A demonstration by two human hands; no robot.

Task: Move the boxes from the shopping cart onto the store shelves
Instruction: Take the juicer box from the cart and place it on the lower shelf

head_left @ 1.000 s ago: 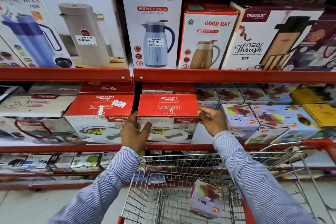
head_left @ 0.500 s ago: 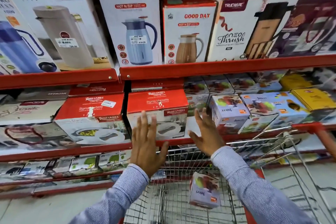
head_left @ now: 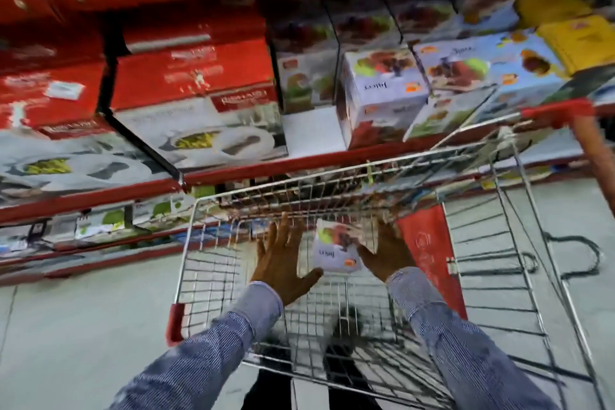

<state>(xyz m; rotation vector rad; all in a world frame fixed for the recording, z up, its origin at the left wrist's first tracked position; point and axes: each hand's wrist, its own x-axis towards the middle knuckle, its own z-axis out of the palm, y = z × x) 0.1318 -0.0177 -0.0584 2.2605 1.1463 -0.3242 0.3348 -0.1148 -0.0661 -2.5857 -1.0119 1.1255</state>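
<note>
A small white juicer box (head_left: pixel 334 251) with fruit pictures lies inside the wire shopping cart (head_left: pixel 506 276). My left hand (head_left: pixel 283 260) hovers just left of the box, fingers spread, thumb near its lower corner. My right hand (head_left: pixel 387 251) is at the box's right side, touching its edge; whether it grips is unclear in the blur. The red and white casserole box (head_left: pixel 196 103) sits on the middle shelf (head_left: pixel 266 165), beside a bare white gap (head_left: pixel 312 130) and a matching juicer box (head_left: pixel 379 93).
More juicer boxes (head_left: pixel 482 67) and yellow boxes (head_left: pixel 572 40) fill the shelf to the right. A second red casserole box (head_left: pixel 46 100) stands at the left. The cart's red handle (head_left: pixel 555 112) is at the right. Lower shelves hold small packs (head_left: pixel 109 220). Grey floor below.
Both hands left the red casserole box on the shelf and dropped into the cart, either side of the juicer box. The view tilted down.
</note>
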